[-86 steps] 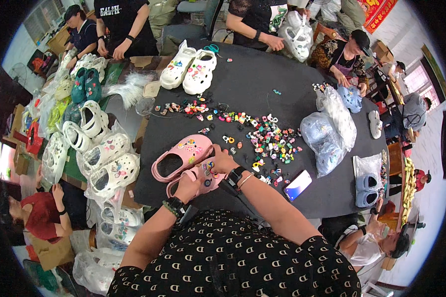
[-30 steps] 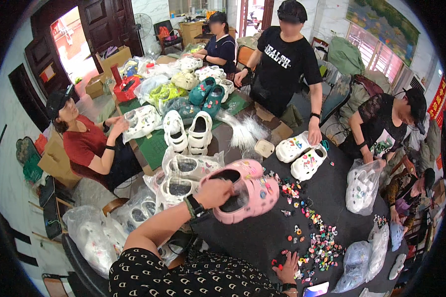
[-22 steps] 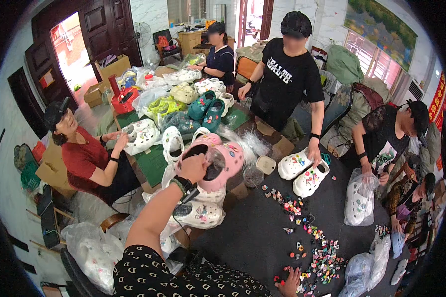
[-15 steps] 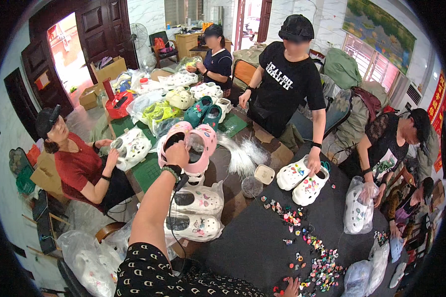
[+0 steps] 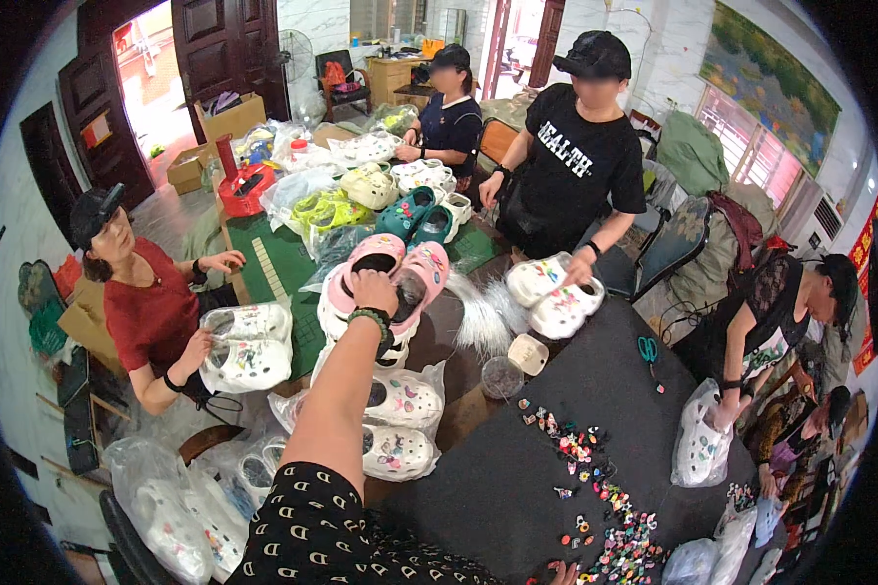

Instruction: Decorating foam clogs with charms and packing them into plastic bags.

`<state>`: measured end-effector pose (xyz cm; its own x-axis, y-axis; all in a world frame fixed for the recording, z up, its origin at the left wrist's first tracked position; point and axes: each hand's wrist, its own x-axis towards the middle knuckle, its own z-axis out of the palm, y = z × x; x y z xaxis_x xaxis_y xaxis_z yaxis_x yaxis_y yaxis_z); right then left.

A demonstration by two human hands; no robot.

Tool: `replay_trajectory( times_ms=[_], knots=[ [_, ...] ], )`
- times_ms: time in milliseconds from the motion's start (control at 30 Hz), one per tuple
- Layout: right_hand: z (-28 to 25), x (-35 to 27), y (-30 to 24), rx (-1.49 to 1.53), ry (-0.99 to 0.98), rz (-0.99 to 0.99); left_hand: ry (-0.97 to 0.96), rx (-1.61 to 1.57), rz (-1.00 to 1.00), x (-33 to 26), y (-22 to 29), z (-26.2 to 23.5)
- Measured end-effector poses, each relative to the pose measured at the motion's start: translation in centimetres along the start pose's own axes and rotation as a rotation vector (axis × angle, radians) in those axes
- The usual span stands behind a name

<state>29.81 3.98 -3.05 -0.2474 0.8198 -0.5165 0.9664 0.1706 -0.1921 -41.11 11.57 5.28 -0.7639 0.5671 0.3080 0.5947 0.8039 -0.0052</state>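
Note:
My left hand (image 5: 374,292) reaches far across the table, its fingers closed on a pair of pink clogs (image 5: 422,278) with charms on them. The pink pair rests on top of other clogs, with only parts of the lower ones showing. Only the fingers of my right hand (image 5: 562,573) show at the bottom edge. They are spread on the black tabletop beside loose, colourful shoe charms (image 5: 629,531). White clogs in a clear bag (image 5: 400,453) lie below my left forearm.
Across the table, a standing person holds white clogs (image 5: 554,295); at left, another holds a white pair (image 5: 249,361). Teal scissors (image 5: 649,349), a clear round tub (image 5: 501,376) and a bagged white clog (image 5: 702,434) lie on the table. Green clogs (image 5: 405,213) stand beyond the pink pair.
The standing person has moved the white clogs away from me and left, uncovering the scissors. The person in red has lowered a white pair toward the table's edge. My left hand stays at the pink clogs.

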Motion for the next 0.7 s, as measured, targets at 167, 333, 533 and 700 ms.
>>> replay_trajectory(
  times_ms=[167, 333, 533, 700],
  knots=[
    [0.7, 0.0, 1.3, 0.011, 0.034, -0.115, -0.005, 0.0, 0.055, -0.4, 2.5, -0.6],
    [2.0, 1.1, 3.1, 0.01, 0.13, -0.312, 0.012, 0.009, 0.074, -0.5, 2.1, -0.4],
    [3.4, 2.4, 5.4, -0.092, 0.148, -0.371, -0.07, -0.093, 0.035, -2.0, 1.4, -1.3],
    [3.1, 2.3, 5.7, -0.047, 0.08, -0.351, -0.065, -0.135, 0.019, -3.1, 1.1, -1.2]
  ],
)
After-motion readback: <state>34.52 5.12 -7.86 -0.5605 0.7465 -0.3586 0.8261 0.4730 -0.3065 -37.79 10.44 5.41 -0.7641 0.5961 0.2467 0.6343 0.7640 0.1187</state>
